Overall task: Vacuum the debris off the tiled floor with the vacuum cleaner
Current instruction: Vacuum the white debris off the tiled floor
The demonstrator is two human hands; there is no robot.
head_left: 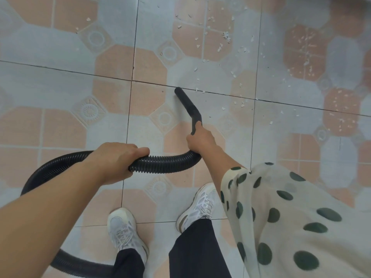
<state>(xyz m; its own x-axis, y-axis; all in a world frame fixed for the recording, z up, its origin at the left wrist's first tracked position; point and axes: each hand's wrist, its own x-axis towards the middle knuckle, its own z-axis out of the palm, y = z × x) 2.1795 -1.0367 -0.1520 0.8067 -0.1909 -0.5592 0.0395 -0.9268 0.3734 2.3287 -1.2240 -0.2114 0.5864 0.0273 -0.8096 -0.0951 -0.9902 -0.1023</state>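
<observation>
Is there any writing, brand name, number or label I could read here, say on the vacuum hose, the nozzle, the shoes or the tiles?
No text can be read anywhere in this view.
Vacuum hose: plain black ribbing, no label showing.
Nozzle: plain black, no brand visible.
White sneakers: no logo legible.
Floor tiles: embossed round ornaments only, no letters.
Polka-dot sleeve: dots only.

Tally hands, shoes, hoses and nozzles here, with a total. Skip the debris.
hands: 2, left hand and right hand
shoes: 2, left shoe and right shoe
hose: 1
nozzle: 1
total: 6
</observation>
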